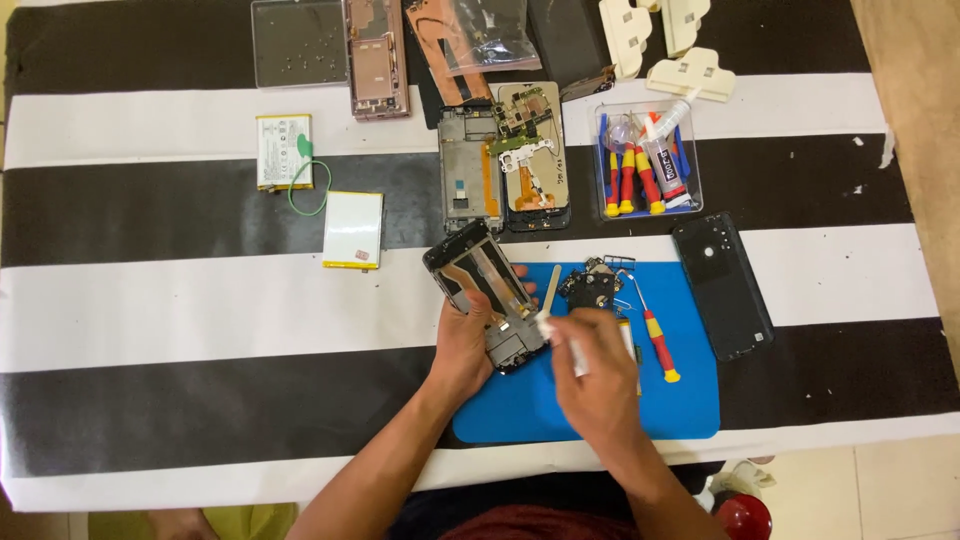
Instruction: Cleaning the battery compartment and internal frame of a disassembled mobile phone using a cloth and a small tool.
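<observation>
L hand gripping bare metal phone frame, R hand pinching slim white tube, smooth blue rubber mat

clear plastic bag top ctr, white-labelled battery left

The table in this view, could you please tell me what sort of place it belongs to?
Probably a phone repair bench, perhaps at home. The left hand holds an opened phone frame over a blue mat; a tray of screwdrivers and loose batteries lie nearby.

2 white batteries, clear tool tray, black back cover, striped tablecloth
</observation>
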